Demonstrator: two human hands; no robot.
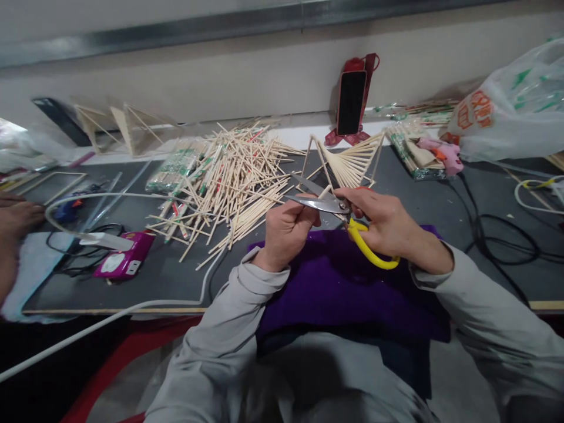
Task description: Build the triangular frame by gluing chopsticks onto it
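Note:
Scissors with steel blades and a yellow handle loop are gripped in my right hand. Their blades are parted and point left, over my other hand. My left hand is closed, pinching a pale wooden stick whose end shows between the blades. Most of that stick is hidden by fingers and blades. Just beyond my hands stands a fan-like frame of wooden sticks. To the left lies a large heap of loose wooden sticks. Both hands are above a purple cloth at the table edge.
A phone leans upright at the wall. On the right are a pink glue gun, black cables and a plastic bag. Leftward sit a purple power adapter, a white cable and another person's hand.

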